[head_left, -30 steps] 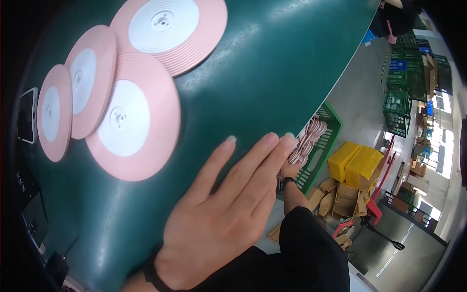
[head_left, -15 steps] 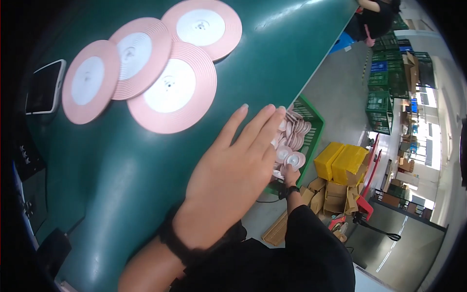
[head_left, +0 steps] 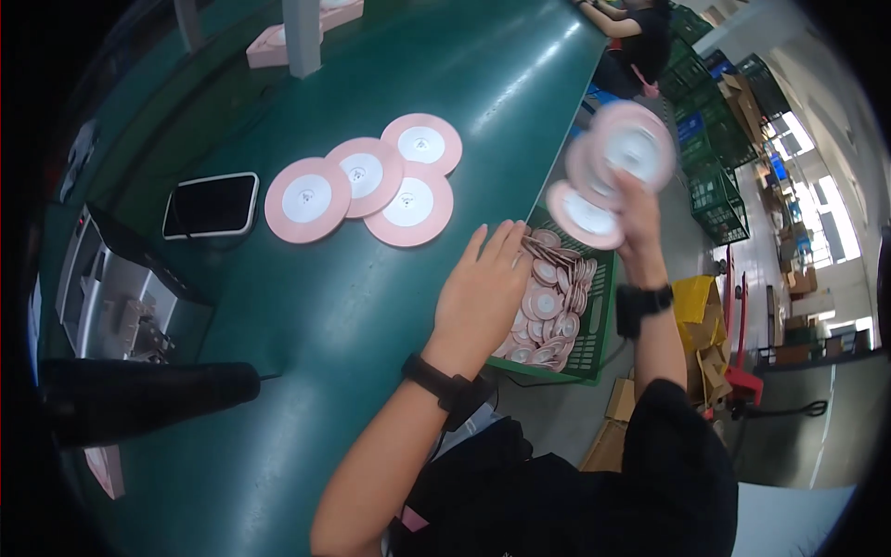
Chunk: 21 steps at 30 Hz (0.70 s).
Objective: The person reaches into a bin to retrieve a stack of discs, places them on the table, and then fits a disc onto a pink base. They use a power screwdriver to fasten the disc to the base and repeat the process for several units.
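My right hand (head_left: 640,218) is raised over the far right of a green plastic crate (head_left: 603,306), closed on several pink discs (head_left: 591,215) with white centres. These discs are fanned out and blurred by motion. Flat at the table's right edge lies my left hand (head_left: 481,290), fingers stretched out, holding nothing. Many more such discs (head_left: 545,303) fill the crate beside it, partly hidden by that hand. Several overlapping pink discs (head_left: 306,197) rest on the green table (head_left: 278,320), beyond my left hand.
A phone (head_left: 212,205) lies left of the discs on the table. A black tool (head_left: 158,395) with a thin tip juts in at the left, near a grey metal machine (head_left: 125,288). Another person (head_left: 640,37) sits at the table's far end. Cardboard (head_left: 613,418) lies on the floor.
My right hand has risen out of the crate with several discs in it. The view has shifted, so the table discs look smaller; my left hand stays flat at the edge.
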### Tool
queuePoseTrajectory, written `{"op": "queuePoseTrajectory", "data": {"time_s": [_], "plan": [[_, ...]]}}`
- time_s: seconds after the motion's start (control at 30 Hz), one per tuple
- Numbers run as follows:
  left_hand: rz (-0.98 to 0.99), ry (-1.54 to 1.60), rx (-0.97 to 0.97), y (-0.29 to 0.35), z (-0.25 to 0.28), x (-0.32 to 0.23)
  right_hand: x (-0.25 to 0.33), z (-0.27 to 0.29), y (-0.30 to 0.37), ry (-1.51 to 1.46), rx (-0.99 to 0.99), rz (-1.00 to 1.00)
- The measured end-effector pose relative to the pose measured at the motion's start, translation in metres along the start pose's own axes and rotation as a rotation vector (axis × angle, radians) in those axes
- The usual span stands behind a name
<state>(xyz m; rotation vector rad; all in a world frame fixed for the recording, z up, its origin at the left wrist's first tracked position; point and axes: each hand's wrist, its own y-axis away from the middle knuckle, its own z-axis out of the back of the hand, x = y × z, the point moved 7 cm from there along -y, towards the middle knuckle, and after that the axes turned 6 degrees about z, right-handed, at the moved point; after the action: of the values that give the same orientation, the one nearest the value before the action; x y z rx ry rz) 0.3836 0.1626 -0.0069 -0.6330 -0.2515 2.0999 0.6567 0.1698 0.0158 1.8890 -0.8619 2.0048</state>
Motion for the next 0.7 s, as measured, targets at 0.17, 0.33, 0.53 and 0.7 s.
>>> {"op": "queuePoseTrajectory", "data": {"time_s": [0.17,0.33,0.53,0.7], "plan": [[0.015,0.040,0.022,0.005,0.002,0.001,-0.014,-0.143,-0.024,-0.135,0.297,-0.238],[0.023,0.050,0.062,0.001,0.004,0.000,-0.030,-0.197,-0.028,-0.098,0.341,-0.257],[0.078,0.133,0.109,-0.003,0.012,0.005,-0.016,-0.173,-0.037,0.447,0.381,0.183],[0.145,0.162,0.152,-0.008,0.007,0.009,-0.045,-0.011,-0.045,0.380,-0.165,0.390]]}}
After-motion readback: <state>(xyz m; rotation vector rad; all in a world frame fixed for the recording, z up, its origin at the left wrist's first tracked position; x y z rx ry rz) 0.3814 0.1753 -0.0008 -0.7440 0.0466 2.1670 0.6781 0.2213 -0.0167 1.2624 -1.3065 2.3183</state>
